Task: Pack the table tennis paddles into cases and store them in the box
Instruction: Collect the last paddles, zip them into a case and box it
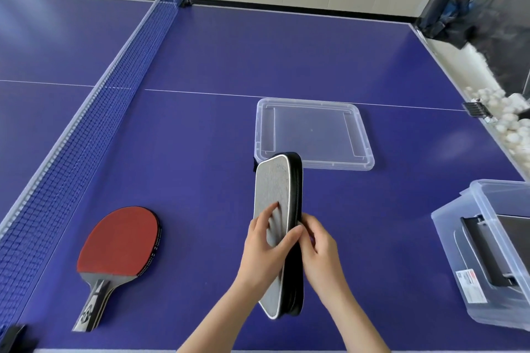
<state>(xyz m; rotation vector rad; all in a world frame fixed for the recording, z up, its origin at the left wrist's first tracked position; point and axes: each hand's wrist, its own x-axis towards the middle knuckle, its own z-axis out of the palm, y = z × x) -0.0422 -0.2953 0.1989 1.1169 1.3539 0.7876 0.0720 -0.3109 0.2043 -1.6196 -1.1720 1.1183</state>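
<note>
A grey paddle case with a black zip edge stands on its side above the blue table, held between both hands. My left hand grips its grey face, thumb wrapped over the near edge. My right hand pinches the black zip edge. A red-faced paddle lies flat at the near left, handle pointing toward me. The clear plastic box stands at the right edge, with a dark case inside it. Its clear lid lies flat behind the case.
The blue net runs along the left side from near to far. Several white balls sit in a trough past the table's right edge, under dark netting. A white centre line crosses the table behind the lid.
</note>
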